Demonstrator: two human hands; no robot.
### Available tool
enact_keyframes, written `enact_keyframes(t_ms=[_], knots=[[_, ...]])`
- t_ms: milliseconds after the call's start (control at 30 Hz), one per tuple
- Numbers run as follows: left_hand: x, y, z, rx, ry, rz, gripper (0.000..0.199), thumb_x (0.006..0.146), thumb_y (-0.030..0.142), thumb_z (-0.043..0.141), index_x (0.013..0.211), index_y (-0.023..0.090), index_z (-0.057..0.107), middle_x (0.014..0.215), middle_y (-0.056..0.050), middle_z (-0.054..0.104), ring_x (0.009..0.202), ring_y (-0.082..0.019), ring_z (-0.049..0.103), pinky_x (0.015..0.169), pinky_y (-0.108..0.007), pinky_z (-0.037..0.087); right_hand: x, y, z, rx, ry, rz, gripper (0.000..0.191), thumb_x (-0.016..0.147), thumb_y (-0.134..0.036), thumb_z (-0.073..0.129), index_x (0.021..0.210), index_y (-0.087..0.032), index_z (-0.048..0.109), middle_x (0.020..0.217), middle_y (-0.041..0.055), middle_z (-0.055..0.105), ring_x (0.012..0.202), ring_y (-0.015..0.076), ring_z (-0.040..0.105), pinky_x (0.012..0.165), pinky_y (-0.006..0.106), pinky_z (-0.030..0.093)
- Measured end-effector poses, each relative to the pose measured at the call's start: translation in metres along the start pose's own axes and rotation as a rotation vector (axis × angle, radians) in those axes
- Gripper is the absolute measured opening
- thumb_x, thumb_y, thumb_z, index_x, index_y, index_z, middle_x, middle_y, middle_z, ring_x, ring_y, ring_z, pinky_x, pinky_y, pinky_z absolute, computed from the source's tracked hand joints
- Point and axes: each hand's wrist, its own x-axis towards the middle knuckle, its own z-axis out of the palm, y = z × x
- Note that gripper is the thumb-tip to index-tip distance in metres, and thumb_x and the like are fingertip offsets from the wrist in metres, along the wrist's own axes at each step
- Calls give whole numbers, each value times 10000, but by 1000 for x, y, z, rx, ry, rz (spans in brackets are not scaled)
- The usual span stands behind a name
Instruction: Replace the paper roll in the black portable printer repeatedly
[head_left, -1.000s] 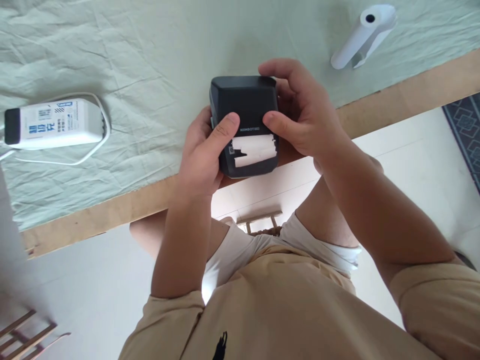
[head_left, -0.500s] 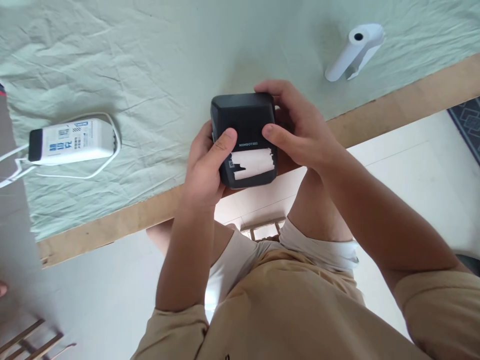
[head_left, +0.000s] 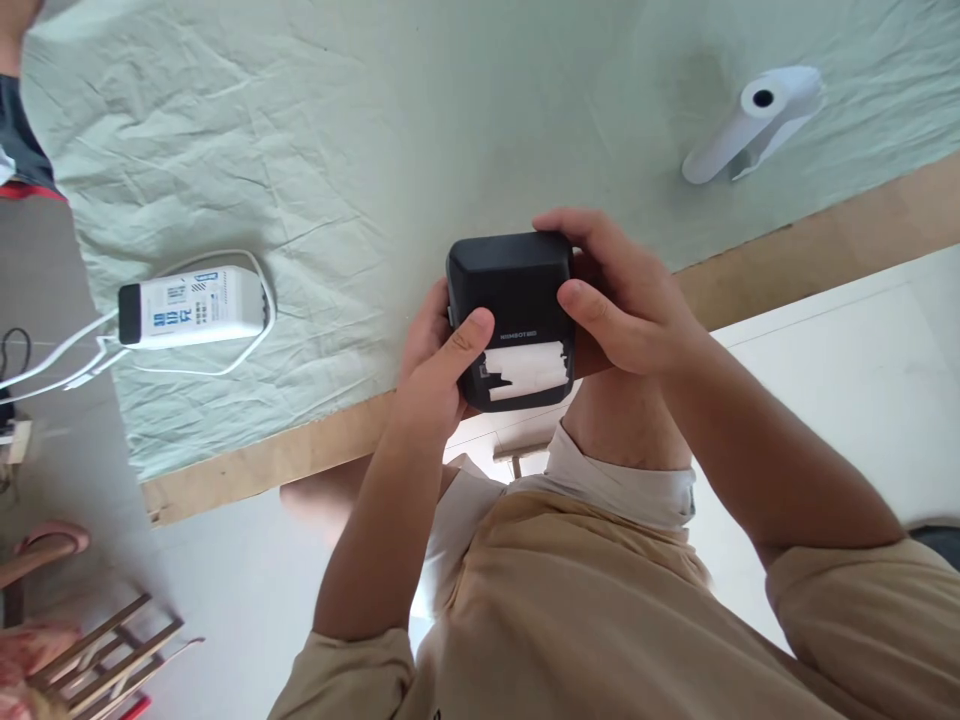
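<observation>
Between both hands I hold a black label printer [head_left: 510, 285] marked NIIMBOT, above the table's front edge. A torn white paper patch [head_left: 528, 369] sticks to its face below the lettering. My left hand [head_left: 442, 350] grips the printer's left side, thumb on top and fingers partly hidden beneath. My right hand [head_left: 626, 300] is wrapped round the right side, its thumb near the face and its index finger at the far corner. Farther right on the cloth lies a white paper roll [head_left: 724, 135] with a loose end.
A pale green cloth [head_left: 315, 180] covers the table, whose bare wooden edge [head_left: 277, 455] runs along the front. A white power strip [head_left: 199, 307] with cables lies at the left. On the floor at lower left stands a wooden stool [head_left: 112, 660], beside another person's foot [head_left: 52, 540].
The view has shifted, so the table things appear farther right and somewhat lower. My hands keep the same hold on the printer. More of the floor and another person show at left.
</observation>
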Motion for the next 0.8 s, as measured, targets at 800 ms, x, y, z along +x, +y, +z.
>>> enact_keyframes(t_ms=[800], knots=[[1,2,3,100,84,103,490,754,628,970,1037,250,841,709,-19,698,861,-295,769,529,-325,465,2,-14,-10,30,-152,23,566,996,-511,672,1513,-323,537,1430,94,713,1310,316,706,1025,535,667]])
